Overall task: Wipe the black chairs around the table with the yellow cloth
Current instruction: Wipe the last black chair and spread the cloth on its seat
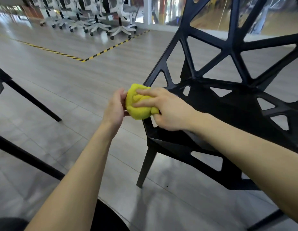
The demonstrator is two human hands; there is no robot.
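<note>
- A large room with a grey plank floor [64, 84] and white wheeled office chairs [94, 22] far behind.
- Both hands, left hand [115, 108] and right hand [168, 109], grip the bunched yellow cloth [138, 104] at the front corner of the black openwork plastic chair [228, 97].
- Wiping seems not finished; I cannot tell which parts are clean.
</note>
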